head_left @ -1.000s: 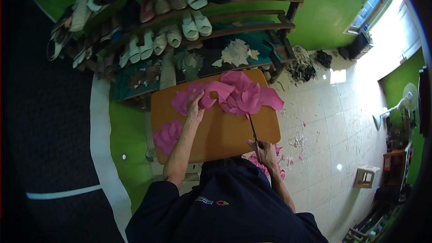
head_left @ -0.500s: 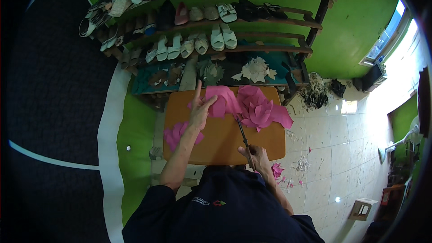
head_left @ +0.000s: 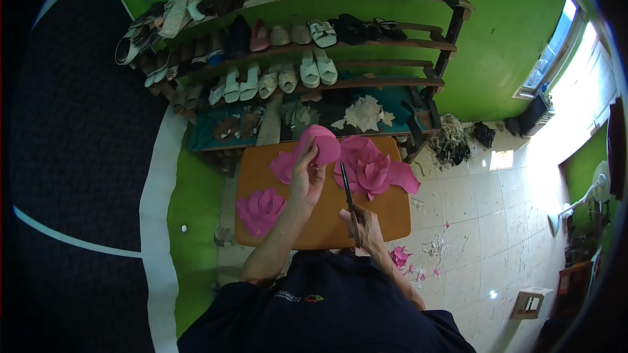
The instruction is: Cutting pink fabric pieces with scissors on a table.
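Right hand: fingers (head_left: 373,219) closed round the handles of the scissors (head_left: 347,186), hand (head_left: 368,230) over the near part of the table; whether the blades are parted cannot be told.
Left hand: thumb and fingers pinch the pink piece (head_left: 326,148); hand (head_left: 307,182) upright, wrist toward the body.
Pink piece: in the left hand, its rounded outline facing the scissors; blade tips just beside its lower right edge, contact not clear.
Cutting practice: in my judgement, a clean curve calls for turning the piece into the blades with the left hand, long even strokes, and fingertips well behind the cutting line.
Snag risk: loose petals lie near the tips; lifting the piece clear of them would likely prevent a stray nick.
Orange table (head_left: 320,230): carries a left pink cluster (head_left: 261,210) and, beyond the scissors, a larger right pink cluster (head_left: 367,171).
Tiled floor (head_left: 471,243): pink scraps (head_left: 400,257) to the right.
Wooden rack (head_left: 412,46): beyond the table, bearing shoes (head_left: 318,69) and pale cut pieces (head_left: 365,115).
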### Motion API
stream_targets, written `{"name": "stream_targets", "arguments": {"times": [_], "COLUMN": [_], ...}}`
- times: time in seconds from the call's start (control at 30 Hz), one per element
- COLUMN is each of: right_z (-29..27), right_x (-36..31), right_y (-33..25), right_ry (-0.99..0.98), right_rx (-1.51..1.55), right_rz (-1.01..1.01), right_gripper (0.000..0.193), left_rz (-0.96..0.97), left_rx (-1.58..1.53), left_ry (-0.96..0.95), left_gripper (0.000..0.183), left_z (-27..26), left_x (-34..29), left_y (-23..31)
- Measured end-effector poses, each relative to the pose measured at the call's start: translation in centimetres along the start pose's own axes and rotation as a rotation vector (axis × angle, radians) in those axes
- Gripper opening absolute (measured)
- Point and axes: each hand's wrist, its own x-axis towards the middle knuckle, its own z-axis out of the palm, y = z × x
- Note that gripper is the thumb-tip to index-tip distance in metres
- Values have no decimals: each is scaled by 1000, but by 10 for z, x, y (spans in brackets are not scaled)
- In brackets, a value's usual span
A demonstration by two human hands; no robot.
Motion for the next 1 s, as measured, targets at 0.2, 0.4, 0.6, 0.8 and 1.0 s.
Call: {"name": "stream_targets", "arguments": {"times": [0.2, 0.4, 0.6, 0.8, 1.0], "right_z": [5, 8, 20, 20, 20], "right_x": [5, 12, 26, 23, 27], "right_y": [-9, -28, -9, -9, 0], "right_ry": [80, 70, 83, 91, 136], "right_rx": [112, 110, 106, 98, 35], "right_rz": [-71, -50, -76, -56, -45], "right_gripper": [60, 60, 58, 58, 60], "left_rz": [217, 233, 268, 280, 276], "left_rx": [154, 237, 273, 323, 311], "left_ry": [-56, -34, -19, 0, 15], "left_gripper": [59, 58, 53, 51, 51], "left_z": [39, 41, 31, 21, 24], "left_x": [-26, -39, -42, -42, -45], "left_y": [-29, -36, -40, -41, -39]}}
